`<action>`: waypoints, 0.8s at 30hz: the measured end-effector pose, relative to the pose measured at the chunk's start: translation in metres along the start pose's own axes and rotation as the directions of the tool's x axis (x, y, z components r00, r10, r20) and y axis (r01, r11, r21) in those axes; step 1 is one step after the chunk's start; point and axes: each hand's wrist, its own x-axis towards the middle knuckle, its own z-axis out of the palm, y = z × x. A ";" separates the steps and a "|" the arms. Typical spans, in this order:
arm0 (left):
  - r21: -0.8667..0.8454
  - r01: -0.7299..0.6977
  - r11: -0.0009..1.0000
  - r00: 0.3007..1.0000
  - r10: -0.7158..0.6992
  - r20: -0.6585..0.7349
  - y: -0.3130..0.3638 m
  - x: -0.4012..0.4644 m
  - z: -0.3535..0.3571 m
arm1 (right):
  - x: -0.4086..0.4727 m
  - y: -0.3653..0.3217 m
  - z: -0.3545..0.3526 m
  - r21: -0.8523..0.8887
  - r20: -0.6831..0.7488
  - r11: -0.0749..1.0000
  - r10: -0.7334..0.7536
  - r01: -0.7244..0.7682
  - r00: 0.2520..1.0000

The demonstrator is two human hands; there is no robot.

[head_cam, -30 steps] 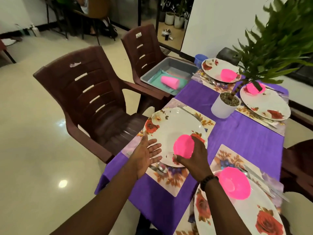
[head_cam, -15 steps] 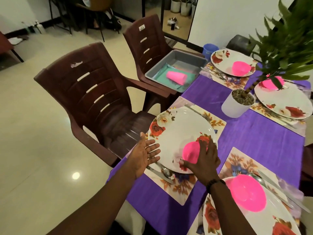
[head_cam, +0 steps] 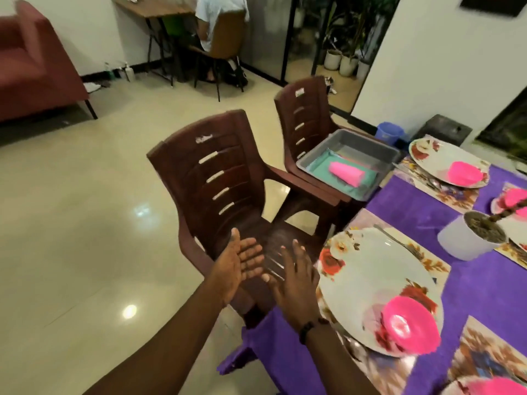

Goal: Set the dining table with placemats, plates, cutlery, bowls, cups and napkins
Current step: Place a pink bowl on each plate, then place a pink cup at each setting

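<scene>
Pink bowl [head_cam: 409, 327] sits on plate [head_cam: 368, 283] at 4 o'clock; my left hand [head_cam: 238, 265] & right hand [head_cam: 295, 280] both slack, holding nothing, over brown chair [head_cam: 222, 183].

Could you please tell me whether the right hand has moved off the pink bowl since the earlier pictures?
Yes. The right hand has left the pink bowl, which sits on the plate, and now hangs open over the chair seat beside the table.

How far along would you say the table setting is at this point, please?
Done: the near plate sits on its placemat with a pink bowl on it, and the far plate carries one too. In hand: nothing; both the left hand and the right hand are open over the chair. Left: the pink cups lie in the grey tray, and no cups or napkins are visible at the places.
</scene>
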 end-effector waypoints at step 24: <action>0.811 -0.294 -0.505 0.500 0.642 0.581 0.316 0.187 -0.334 | 0.342 -0.341 0.118 0.151 -0.491 0.988 0.101 -0.030 0.865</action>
